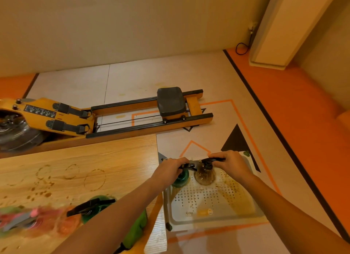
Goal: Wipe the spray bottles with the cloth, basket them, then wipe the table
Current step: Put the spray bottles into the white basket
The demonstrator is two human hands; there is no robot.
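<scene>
A green spray bottle (182, 179) was held by its black trigger head in the left grip (171, 168), fingers curled round it. An amber spray bottle (205, 176) was held likewise in the right grip (230, 163). Both were low inside the white perforated basket (217, 220) beside the surface (94, 155). They were judged light, rigid and smooth, best taken at the neck. The wooden surface was marked with ring stains and carried another green bottle (96, 206) and a green cloth (136, 229). A rowing machine (113, 111) stood beyond.

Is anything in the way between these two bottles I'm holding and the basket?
Nothing visible. The green bottle and amber bottle are already at the basket's far end, and no other object shows inside it.
</scene>
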